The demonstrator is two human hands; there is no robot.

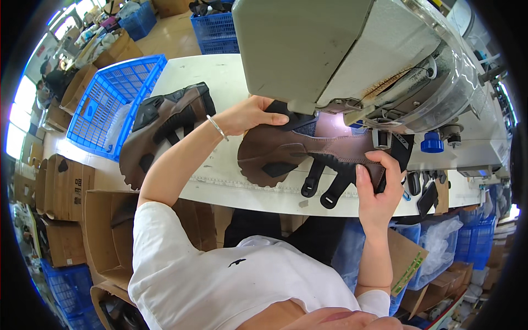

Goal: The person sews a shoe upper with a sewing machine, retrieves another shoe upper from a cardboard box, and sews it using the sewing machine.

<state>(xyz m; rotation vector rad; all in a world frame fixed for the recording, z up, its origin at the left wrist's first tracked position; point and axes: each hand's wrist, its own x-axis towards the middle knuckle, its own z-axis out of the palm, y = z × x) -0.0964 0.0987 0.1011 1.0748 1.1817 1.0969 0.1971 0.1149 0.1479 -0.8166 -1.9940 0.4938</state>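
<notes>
A brown and black shoe upper (275,151) lies spread under the head of a sewing machine (308,49), where a lamp lights its pinkish lining. Two black straps (324,187) hang from its near side over the white table. My left hand (254,115), with a bangle at the wrist, pinches the upper's far edge between thumb and fingers. At the right end, my right hand (382,184) grips the near edge, thumb and fingers curled on it. The needle area is partly hidden by the machine head.
More brown and black shoe uppers (170,124) lie at the table's left end, beside a blue plastic basket (88,113). Cardboard boxes (113,231) stand below on the left. Right of my hand are a black phone-like object (427,199) and small tools. A plastic-lined blue bin (440,247) stands lower right.
</notes>
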